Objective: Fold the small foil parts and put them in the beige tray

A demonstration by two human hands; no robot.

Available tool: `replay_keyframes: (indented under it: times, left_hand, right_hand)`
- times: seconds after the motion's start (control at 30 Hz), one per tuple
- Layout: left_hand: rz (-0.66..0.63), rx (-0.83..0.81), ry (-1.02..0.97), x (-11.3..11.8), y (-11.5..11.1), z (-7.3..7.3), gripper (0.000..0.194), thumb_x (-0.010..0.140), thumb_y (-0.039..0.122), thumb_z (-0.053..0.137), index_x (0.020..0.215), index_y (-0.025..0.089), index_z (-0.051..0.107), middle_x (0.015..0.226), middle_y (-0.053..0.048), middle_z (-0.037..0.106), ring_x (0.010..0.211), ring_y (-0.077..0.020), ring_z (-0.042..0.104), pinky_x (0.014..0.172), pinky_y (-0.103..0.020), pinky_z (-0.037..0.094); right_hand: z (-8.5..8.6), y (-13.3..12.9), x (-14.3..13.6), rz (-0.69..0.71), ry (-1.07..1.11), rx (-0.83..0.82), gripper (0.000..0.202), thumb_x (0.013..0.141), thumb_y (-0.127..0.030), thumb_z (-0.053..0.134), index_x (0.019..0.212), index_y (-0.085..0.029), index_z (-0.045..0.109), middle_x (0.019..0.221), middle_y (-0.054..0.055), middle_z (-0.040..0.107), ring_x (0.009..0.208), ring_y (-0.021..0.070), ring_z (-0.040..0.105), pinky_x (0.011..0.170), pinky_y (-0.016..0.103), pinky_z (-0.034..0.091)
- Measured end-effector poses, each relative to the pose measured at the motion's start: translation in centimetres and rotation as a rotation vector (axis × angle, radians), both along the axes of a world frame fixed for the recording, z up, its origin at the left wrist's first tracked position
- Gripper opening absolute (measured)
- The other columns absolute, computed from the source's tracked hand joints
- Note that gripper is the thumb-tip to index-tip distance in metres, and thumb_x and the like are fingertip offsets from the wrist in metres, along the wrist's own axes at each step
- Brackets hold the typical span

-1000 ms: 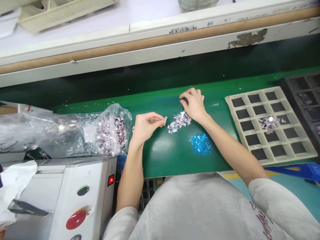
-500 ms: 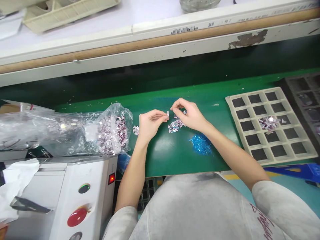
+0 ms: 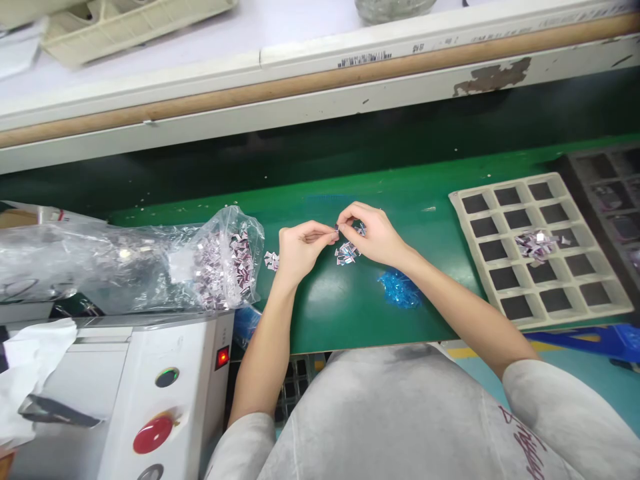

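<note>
My left hand (image 3: 303,249) pinches a small flat piece (image 3: 337,228) between thumb and fingertips. My right hand (image 3: 371,231) has come up against the same piece, its thumb and forefinger closed at it. Partly under my right hand lies a pile of small pinkish-silver pieces (image 3: 346,253). A heap of blue film bits (image 3: 400,289) rests near the right forearm. Left of my left hand is a small cluster of pieces (image 3: 271,261), beside an open clear plastic bag (image 3: 235,263) full of similar pieces.
At the right, a cream compartment tray (image 3: 544,271) holds a pile of pieces, with a dark tray (image 3: 613,200) beyond it. A white machine (image 3: 190,400) with a red button (image 3: 153,433) stands at lower left. A shelf edge (image 3: 280,97) runs across the back.
My right hand has moved slightly left and down, so its fingertips now meet the small piece at my left fingertips. My left hand has stayed almost in place.
</note>
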State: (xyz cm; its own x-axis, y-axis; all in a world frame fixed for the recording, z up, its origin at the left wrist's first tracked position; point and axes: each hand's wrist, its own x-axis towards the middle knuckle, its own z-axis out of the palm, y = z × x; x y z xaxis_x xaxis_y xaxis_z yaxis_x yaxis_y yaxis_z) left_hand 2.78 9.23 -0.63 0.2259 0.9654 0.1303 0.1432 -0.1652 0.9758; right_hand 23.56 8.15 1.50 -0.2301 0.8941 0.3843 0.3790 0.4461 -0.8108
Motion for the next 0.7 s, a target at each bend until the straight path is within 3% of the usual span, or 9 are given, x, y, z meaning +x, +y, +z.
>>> replay_keyframes:
  times: [0.2,0.3,0.43,0.57,0.7]
  left_hand:
    - [-0.019,0.005,-0.007,-0.1,0.0,-0.1,0.013,0.084,0.034,0.091,0.089,0.022,0.087,0.086,-0.005,0.085,0.08,-0.0242,0.083,0.083,-0.039,0.071]
    - [-0.031,-0.003,-0.018,0.0,-0.1,0.0,0.013,0.084,0.033,0.091,0.089,0.022,0.086,0.086,-0.005,0.085,0.08,-0.0241,0.083,0.083,-0.039,0.071]
    - [-0.048,-0.042,-0.028,0.3,-0.3,0.4,0.017,0.084,0.036,0.091,0.09,0.021,0.085,0.086,-0.005,0.084,0.082,-0.0249,0.084,0.086,-0.04,0.071]
    - [-0.074,-0.036,0.036,-0.4,-0.3,1.8,0.024,0.081,0.038,0.093,0.096,0.021,0.085,0.095,-0.007,0.086,0.089,-0.0263,0.084,0.092,-0.041,0.07]
    - [0.021,0.128,0.296,-4.0,0.2,4.0,0.021,0.085,0.038,0.088,0.101,0.024,0.086,0.1,-0.006,0.085,0.084,-0.0228,0.078,0.085,-0.037,0.065]
  right_hand:
    - [-0.1,0.0,0.0,-0.015,-0.011,-0.018,0.01,0.098,-0.02,0.06,0.091,-0.023,0.067,0.093,0.004,0.074,0.089,0.0219,0.069,0.085,0.039,0.055]
    - [-0.3,0.1,0.1,-0.041,0.03,-0.058,0.01,0.098,-0.022,0.062,0.1,-0.022,0.071,0.103,0.006,0.078,0.092,0.0218,0.072,0.089,0.041,0.058]
    - [-0.2,0.2,0.1,0.065,0.149,-0.171,0.019,0.094,-0.025,0.067,0.111,-0.022,0.073,0.105,0.005,0.08,0.092,0.0215,0.074,0.089,0.041,0.06]
    - [0.0,0.3,0.3,0.098,0.169,-0.228,0.013,0.091,-0.027,0.068,0.102,-0.022,0.073,0.094,0.003,0.078,0.084,0.0199,0.071,0.08,0.037,0.058]
    - [-0.3,0.4,0.9,0.031,0.0,-0.228,0.013,0.089,-0.018,0.066,0.1,-0.023,0.068,0.083,0.0,0.074,0.077,0.0194,0.067,0.077,0.037,0.052]
